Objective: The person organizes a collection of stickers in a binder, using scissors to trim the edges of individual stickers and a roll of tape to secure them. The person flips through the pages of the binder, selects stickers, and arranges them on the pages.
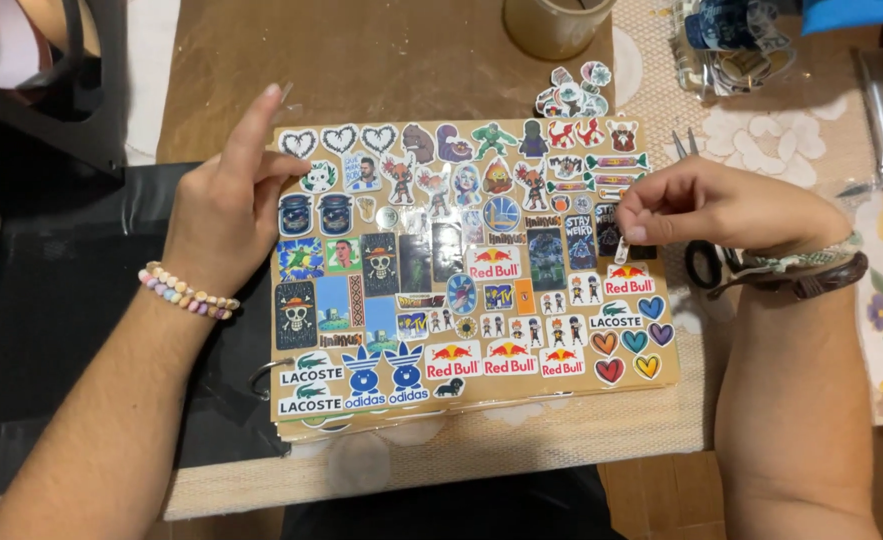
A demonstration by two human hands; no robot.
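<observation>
Our left hand (223,205) rests open on the sticker-covered board (461,270) lying on the desk (401,55); our right hand (706,205) pinches a small sticker (621,250) at its right edge. Scissors (706,255) and loose stickers (573,90) lie beside the board.

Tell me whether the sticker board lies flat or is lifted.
Flat: the board rests level on the table, left hand pressing its corner.
</observation>
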